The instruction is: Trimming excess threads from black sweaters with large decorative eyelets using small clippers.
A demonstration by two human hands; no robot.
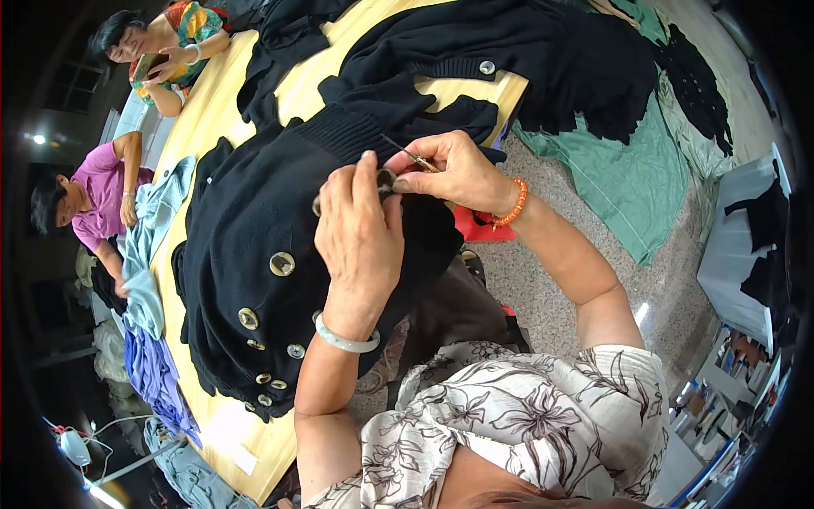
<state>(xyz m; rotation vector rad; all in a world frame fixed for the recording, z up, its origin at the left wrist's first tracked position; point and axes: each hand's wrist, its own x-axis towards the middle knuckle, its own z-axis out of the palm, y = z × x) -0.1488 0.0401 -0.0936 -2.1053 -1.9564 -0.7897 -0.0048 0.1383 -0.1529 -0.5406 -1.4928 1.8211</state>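
Note:
A black knit garment (246, 204) with large dark-and-pale buttons (282, 264) lies heaped over the table edge. My left hand (362, 233), with a pale bangle at the wrist, is closed on a dark round button (386, 180) near the ribbed band. From the right, my right hand (458, 174), wearing an orange bead bracelet, meets the same button with its thumb. Its fingers grip a slim pointed tool (417, 159) with a metal shank; its exact kind is unclear. Part of the button is hidden by my fingers.
More black knitwear (517, 51) covers the far end of the wooden table (182, 331). Green cloth (610, 178) hangs to the speckled floor at right. On the left, one person (106, 182) handles light blue cloth (161, 220); another (170, 51) holds a phone. Purple cloth (157, 373) lies nearer.

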